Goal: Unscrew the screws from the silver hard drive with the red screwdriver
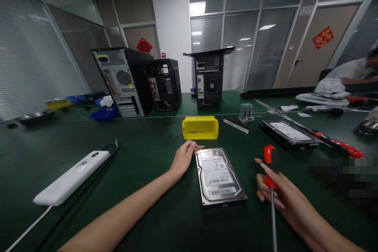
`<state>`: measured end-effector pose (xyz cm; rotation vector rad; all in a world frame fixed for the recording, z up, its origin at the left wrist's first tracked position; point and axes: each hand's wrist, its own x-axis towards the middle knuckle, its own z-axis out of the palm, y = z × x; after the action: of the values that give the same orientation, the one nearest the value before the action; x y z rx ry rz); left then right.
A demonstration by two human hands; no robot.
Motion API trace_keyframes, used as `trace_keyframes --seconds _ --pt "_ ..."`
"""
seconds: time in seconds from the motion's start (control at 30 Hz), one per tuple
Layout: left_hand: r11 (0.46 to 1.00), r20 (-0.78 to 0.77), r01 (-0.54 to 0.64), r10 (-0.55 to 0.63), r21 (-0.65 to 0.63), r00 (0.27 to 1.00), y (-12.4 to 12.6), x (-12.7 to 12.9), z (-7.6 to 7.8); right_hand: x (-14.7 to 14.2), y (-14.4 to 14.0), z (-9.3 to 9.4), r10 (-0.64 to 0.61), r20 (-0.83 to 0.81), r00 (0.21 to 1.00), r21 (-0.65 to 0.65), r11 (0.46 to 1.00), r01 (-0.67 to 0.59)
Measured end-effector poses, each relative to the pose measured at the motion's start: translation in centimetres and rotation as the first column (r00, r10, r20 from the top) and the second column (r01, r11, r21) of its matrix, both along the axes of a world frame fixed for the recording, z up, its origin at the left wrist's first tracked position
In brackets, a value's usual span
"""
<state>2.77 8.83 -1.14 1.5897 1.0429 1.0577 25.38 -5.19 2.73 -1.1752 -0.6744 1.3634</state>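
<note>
With fingers wrapped round a red-and-black-handled metal screwdriver [271, 155], the right hand [282, 184] faces the left hand [182, 160], grip unclear, at a silver rectangular hard drive's [217, 171] far-left corner, a yellow plastic bin [201, 119] just beyond.

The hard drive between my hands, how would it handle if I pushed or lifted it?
The hard drive looks stiff, given its metal casing, and probably feels heavy for its size. Lying flat and low on the green table, it would likely slide rather than roll or tip.
</note>
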Motion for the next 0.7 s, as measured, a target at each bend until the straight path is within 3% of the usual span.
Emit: trace_keyframes --seconds 0.27,0.43,0.57,0.7 --pt "0.986 0.011 0.168 -0.168 0.019 0.986 -2.3 2.3 0.2 0.1 0.4 -1.6 0.001 -0.117 0.993 0.058 0.998 0.005" --pt "0.983 -0.001 0.179 -0.179 0.031 0.984 -3.6 0.8 0.7 -0.1 0.5 -1.3 -0.079 -0.134 0.988 0.020 0.996 0.082" --pt "0.972 -0.214 0.095 -0.048 0.215 0.976 -6.8 -1.4 1.8 -0.7 0.8 -0.8 -0.096 -0.075 0.993 0.008 0.995 0.097" --pt "0.896 -0.388 0.286 -0.144 0.339 0.910 -10.1 -3.0 2.6 -1.7 1.5 -0.3 -0.151 0.014 0.988 -0.015 0.988 0.151"
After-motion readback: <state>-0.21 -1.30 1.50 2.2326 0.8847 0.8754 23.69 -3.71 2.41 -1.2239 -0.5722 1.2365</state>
